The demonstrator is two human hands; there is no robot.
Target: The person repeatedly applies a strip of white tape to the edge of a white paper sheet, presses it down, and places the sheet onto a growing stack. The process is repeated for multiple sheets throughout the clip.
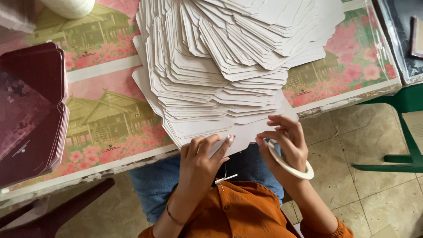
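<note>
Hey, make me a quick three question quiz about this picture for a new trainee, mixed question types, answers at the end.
1. True or false: the ring of white tape is looped over the left hand.
2. Multiple choice: the fanned stack of white card blanks lies on A) the tiled floor, B) the floral printed sheets, C) the green chair.
3. Fill in: the pile at the table's left edge is made of ____ coloured cards.

Key: 1 false, it hangs on the right hand. 2 B. 3 maroon.
</note>
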